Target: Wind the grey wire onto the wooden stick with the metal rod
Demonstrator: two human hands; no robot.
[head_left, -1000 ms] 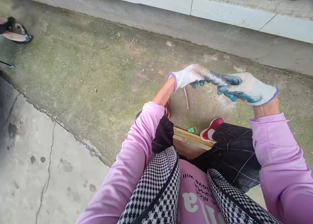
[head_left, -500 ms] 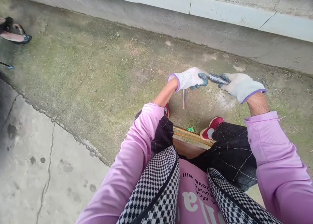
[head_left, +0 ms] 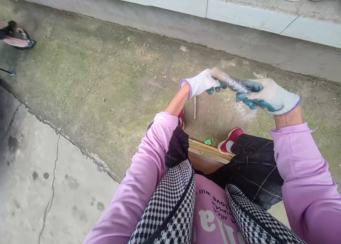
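Note:
Both my hands wear white knit gloves with blue-coated fingers. My left hand is closed round one end of a short rod wound with grey wire or thread. My right hand grips the other end, its blue fingers curled round it with the palm turned up. The rod sits level between the two hands, above the ground in front of my knees. A thin stick hangs down below my left hand.
I sit on a wooden seat with red shoes on mossy concrete. A concrete kerb runs across the back. Another person's sandalled foot is at the far left. A crack crosses the pavement at lower left.
My right hand has rolled back over, from knuckles up to palm and blue fingers up, turning the wound rod. The stick under my left hand has swung slightly left.

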